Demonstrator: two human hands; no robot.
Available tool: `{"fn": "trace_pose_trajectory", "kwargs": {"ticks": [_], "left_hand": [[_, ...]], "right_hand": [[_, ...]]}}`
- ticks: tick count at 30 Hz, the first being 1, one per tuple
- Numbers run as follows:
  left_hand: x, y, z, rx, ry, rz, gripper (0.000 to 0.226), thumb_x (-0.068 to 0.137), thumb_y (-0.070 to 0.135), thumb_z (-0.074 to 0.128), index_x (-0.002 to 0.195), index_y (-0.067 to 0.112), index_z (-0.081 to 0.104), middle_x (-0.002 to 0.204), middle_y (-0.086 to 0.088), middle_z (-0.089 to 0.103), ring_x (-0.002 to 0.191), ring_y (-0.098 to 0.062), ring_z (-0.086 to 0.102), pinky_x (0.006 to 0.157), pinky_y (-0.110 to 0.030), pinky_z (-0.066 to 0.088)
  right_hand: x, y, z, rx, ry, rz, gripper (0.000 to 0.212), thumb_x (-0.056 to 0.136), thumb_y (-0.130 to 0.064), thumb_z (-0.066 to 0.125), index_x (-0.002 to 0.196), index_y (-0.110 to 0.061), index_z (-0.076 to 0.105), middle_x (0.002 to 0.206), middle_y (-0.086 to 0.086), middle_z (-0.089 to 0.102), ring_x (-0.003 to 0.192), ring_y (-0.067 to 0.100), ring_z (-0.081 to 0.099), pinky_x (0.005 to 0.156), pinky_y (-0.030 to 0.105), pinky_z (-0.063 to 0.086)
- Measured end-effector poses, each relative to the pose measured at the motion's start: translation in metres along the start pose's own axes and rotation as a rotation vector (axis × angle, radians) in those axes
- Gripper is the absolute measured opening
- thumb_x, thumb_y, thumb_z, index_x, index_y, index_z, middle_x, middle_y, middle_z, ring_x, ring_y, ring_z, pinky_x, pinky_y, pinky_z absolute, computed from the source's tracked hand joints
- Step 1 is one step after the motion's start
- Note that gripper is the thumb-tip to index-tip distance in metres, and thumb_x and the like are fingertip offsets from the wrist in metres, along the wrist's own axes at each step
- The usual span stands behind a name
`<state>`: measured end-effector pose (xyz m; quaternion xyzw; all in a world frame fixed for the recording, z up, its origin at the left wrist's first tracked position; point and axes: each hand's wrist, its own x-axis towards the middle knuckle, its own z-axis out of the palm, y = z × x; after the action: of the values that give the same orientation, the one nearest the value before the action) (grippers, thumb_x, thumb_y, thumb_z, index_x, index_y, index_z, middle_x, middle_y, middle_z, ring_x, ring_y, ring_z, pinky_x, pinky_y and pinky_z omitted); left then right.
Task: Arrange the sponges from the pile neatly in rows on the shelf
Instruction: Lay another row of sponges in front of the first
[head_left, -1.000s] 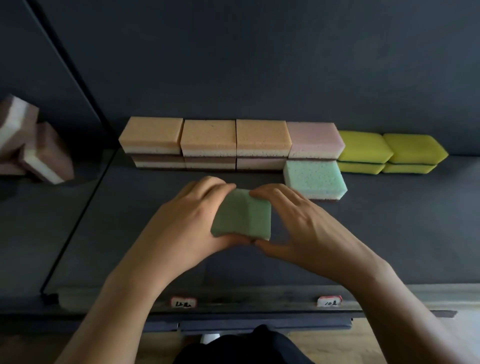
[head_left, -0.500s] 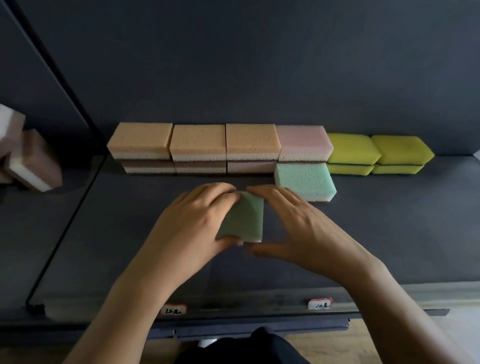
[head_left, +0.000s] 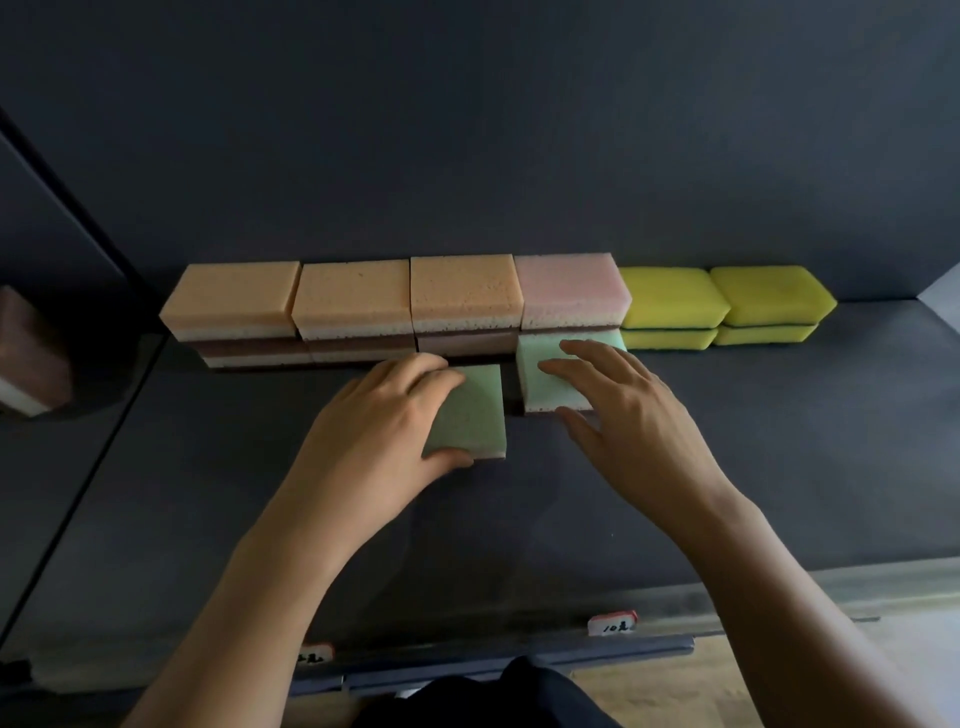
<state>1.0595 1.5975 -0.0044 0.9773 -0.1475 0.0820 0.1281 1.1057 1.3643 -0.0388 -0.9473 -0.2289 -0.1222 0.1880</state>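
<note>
The green sponge (head_left: 475, 415), pale along its lower layer, lies flat mid-shelf, and the left hand (head_left: 374, 431) grips it between fingers and thumb. The hands are apart. The right hand (head_left: 634, 421) rests spread, straight fingers on a mint sponge (head_left: 540, 395) just beside it. Stacked orange sponges (head_left: 353, 291), a pink sponge (head_left: 569, 286) and yellow sponges (head_left: 670, 296) line the back edge of the matte dark grey shelf (head_left: 779, 441). A front-edge tag (head_left: 613, 623) reads "10".

On the dark shelf (head_left: 779, 467), a back row is lined up: three orange-topped stacks (head_left: 353, 301), one pink-topped stack (head_left: 569, 291), two yellow stacks (head_left: 670, 299). In front, a green sponge (head_left: 475, 415) and a paler green sponge (head_left: 537, 397) are laid just apart.
</note>
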Motion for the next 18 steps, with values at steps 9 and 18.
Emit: {"fn": "trace_pose_trajectory", "kwargs": {"ticks": [9,18], "left_hand": [[0.013,0.0,0.011,0.009,-0.012,-0.017,0.069,0.076,0.043,0.077,0.136,0.02,0.051,0.136,0.008,0.049,0.119,-0.017,0.052,0.095,-0.036,0.045],[0.026,0.002,0.018,0.017,-0.001,-0.026,0.066,0.075,0.041,0.078,0.132,0.019,0.054,0.133,0.006,0.05,0.115,-0.018,0.054,0.092,-0.035,0.046]], "right_hand": [[0.002,0.008,0.009,-0.077,0.033,0.011,0.047,0.084,-0.012,0.074,0.127,-0.025,0.061,0.133,0.002,0.059,0.122,0.027,0.055,0.092,0.045,0.05],[0.002,0.011,0.009,-0.083,0.035,0.002,0.047,0.083,-0.014,0.074,0.126,-0.026,0.061,0.133,0.001,0.058,0.121,0.026,0.056,0.09,0.044,0.05]]}}
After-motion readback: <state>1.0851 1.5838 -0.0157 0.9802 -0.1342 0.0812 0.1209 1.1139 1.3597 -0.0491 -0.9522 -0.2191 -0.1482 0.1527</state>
